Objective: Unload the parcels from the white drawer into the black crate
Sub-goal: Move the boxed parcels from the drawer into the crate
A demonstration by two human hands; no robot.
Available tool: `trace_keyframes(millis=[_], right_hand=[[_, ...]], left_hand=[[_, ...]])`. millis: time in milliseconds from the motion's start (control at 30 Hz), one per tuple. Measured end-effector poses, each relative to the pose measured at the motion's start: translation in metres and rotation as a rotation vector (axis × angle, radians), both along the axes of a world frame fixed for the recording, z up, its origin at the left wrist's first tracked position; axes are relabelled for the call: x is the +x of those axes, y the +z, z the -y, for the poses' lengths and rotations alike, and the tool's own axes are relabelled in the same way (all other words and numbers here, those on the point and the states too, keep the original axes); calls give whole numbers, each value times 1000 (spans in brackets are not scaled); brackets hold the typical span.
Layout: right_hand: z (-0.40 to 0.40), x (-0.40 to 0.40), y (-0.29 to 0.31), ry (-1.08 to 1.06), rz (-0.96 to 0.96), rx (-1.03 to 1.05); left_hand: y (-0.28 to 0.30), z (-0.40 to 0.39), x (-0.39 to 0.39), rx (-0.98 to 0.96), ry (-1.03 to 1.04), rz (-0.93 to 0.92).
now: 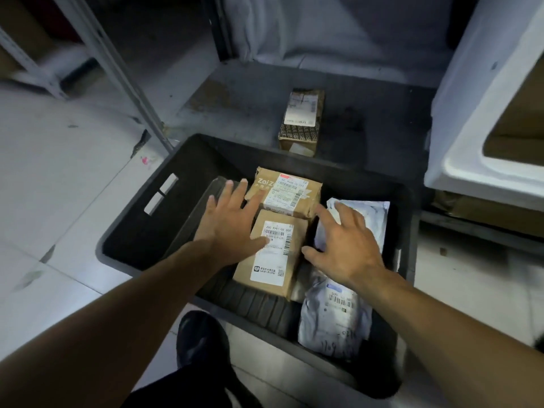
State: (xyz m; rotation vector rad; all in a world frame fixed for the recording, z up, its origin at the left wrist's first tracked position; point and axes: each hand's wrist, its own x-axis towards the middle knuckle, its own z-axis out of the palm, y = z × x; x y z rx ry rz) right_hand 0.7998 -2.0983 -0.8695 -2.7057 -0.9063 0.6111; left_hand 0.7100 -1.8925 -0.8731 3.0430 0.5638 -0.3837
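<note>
The parcels, two brown boxes (272, 248) (290, 194) and two grey bags (332, 319) (371, 219), lie inside the black crate (153, 213). Both grips hover spread and empty: left hand (232, 222) at 9 o'clock of the near box, right hand (344, 245) at 3 o'clock.

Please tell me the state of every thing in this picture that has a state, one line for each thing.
black crate: open, partly filled with parcels
near brown box: flat in crate, label up
far brown box: in crate, label up
grey mailer bag: in crate, leaning on its near wall
small box: outside crate, on dark shelf
white drawer: pulled out
left hand: open, fingers spread
right hand: open, holding nothing
</note>
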Motion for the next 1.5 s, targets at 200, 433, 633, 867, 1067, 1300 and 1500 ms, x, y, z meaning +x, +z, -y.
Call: trace_keyframes(millis=[200, 433, 633, 867, 1067, 1300, 1500], right_hand=[[22, -7, 59, 92, 151, -20], [54, -17, 127, 91, 324, 72], [89, -15, 181, 32, 447, 139], [154, -3, 208, -78, 493, 120], [205, 16, 211, -179, 500, 66], [226, 54, 207, -238, 455, 121], [221, 111, 203, -500, 221, 508]], left_hand=[[67, 24, -11, 139, -87, -15], [174, 40, 8, 263, -110, 59], [217, 88, 10, 307, -217, 166], [226, 157, 29, 267, -357, 271], [221, 209, 59, 243, -451, 359], [213, 245, 105, 117, -435, 438], [206, 267, 159, -117, -327, 516]])
